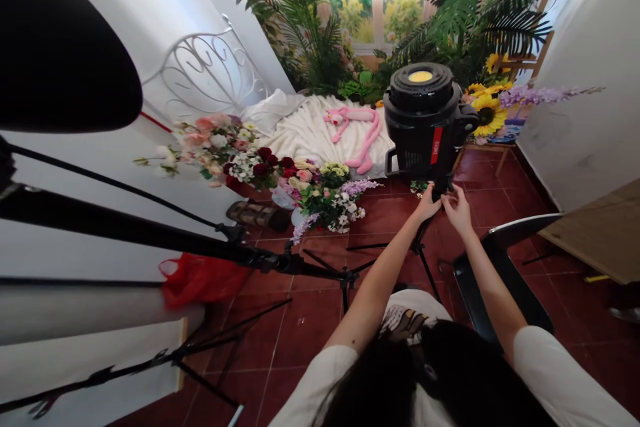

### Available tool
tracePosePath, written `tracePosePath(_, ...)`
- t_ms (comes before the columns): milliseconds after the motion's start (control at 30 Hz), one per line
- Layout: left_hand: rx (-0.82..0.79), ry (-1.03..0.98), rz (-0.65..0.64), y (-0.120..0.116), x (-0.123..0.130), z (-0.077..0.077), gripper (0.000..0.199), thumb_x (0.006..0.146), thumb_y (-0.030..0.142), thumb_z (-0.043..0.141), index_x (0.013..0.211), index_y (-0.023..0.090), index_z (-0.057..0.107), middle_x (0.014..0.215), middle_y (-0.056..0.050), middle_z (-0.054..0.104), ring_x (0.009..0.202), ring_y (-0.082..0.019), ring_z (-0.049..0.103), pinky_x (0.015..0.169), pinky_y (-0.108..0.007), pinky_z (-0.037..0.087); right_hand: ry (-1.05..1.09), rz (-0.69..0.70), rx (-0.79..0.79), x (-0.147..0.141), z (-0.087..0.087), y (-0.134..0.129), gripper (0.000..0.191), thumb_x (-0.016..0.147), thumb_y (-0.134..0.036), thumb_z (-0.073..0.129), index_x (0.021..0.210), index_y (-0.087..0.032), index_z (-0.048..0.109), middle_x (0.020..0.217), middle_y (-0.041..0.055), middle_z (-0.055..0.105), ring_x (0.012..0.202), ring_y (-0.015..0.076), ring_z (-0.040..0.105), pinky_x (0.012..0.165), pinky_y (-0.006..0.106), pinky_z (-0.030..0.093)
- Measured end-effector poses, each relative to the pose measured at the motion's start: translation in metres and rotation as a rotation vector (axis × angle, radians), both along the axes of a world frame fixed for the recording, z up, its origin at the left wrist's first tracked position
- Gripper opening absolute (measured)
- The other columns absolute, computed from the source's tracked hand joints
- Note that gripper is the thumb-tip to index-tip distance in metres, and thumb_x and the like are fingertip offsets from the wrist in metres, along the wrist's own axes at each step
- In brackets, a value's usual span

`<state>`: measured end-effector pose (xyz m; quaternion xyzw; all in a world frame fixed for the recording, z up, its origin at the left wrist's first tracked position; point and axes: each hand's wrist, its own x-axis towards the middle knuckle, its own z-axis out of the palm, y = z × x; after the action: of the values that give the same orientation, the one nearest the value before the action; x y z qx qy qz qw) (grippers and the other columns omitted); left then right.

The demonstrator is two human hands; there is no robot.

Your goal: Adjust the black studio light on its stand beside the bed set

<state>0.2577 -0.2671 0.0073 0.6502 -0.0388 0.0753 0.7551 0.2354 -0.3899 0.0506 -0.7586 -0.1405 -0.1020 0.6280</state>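
Lamp (417,123) at 2 o'clock from centre, on stand (442,183). Left hand (427,205) and right hand (458,211) just below it, fingers bent at the stand's neck; joint dark, whether either grips, cannot tell. Left forearm hides part of the stand's legs. Chair (473,287), 4 o'clock, partly behind right forearm. Black shade (65,47), 10 o'clock, cut off.
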Motion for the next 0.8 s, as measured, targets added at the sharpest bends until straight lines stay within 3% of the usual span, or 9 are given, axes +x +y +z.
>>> tracePosePath(100, 0.02, 0.047, 0.02, -0.001, -0.005, 0.006, 0.047, 0.075, 0.041, 0.084, 0.107, 0.02, 0.055, 0.099, -0.003, 0.064, 0.099, -0.02, 0.06, 0.104, -0.041, 0.048, 0.037, -0.039, 0.026, -0.023, -0.007, -0.01, 0.039, 0.085, -0.05, 0.07, 0.111, -0.022, 0.062, 0.116, 0.0115, 0.071, 0.102, 0.022, 0.071, 0.091, 0.04, 0.059)
tracePosePath(200, 0.027, 0.066, 0.032, -0.001, -0.009, 0.012, 0.046, 0.075, 0.04, 0.084, 0.105, 0.02, 0.055, 0.097, -0.002, 0.063, 0.099, -0.019, 0.06, 0.104, -0.039, 0.046, 0.094, -0.071, 0.048, -0.039, -0.008, -0.011, 0.045, 0.078, -0.054, 0.077, 0.105, -0.023, 0.06, 0.109, 0.0101, 0.071, 0.093, 0.0213, 0.071, 0.079, 0.036, 0.061)
tracePosePath(433, 0.013, 0.101, 0.025, -0.001, -0.011, 0.016, 0.046, 0.075, 0.038, 0.084, 0.106, 0.02, 0.054, 0.095, -0.001, 0.062, 0.095, -0.017, 0.06, 0.099, -0.036, 0.048, 0.158, -0.118, 0.067, -0.042, -0.009, -0.006, 0.047, 0.078, -0.062, 0.075, 0.1, -0.025, 0.056, 0.079, 0.0014, 0.069, 0.073, 0.0207, 0.07, 0.074, 0.038, 0.06)
tracePosePath(667, 0.028, 0.166, 0.009, 0.0, -0.011, 0.015, 0.056, 0.072, 0.045, 0.086, 0.11, 0.021, 0.053, 0.087, 0.002, 0.06, 0.085, -0.015, 0.06, 0.092, -0.034, 0.05, 0.539, -0.114, 0.499, -0.032, -0.019, 0.011, 0.038, 0.078, -0.048, 0.077, 0.097, -0.026, 0.054, 0.068, -0.0038, 0.069, 0.054, 0.0161, 0.068, 0.059, 0.031, 0.061)
tracePosePath(800, 0.029, 0.141, 0.041, 0.0, -0.009, 0.016, 0.049, 0.073, 0.04, 0.087, 0.104, 0.02, 0.054, 0.091, 0.001, 0.062, 0.091, -0.016, 0.061, 0.097, -0.036, 0.049, 0.77, -0.149, 0.738, -0.03, -0.025, 0.015, 0.025, 0.077, -0.029, 0.075, 0.078, -0.025, 0.051, 0.054, -0.0061, 0.06, 0.045, 0.0112, 0.059, 0.046, 0.022, 0.054)
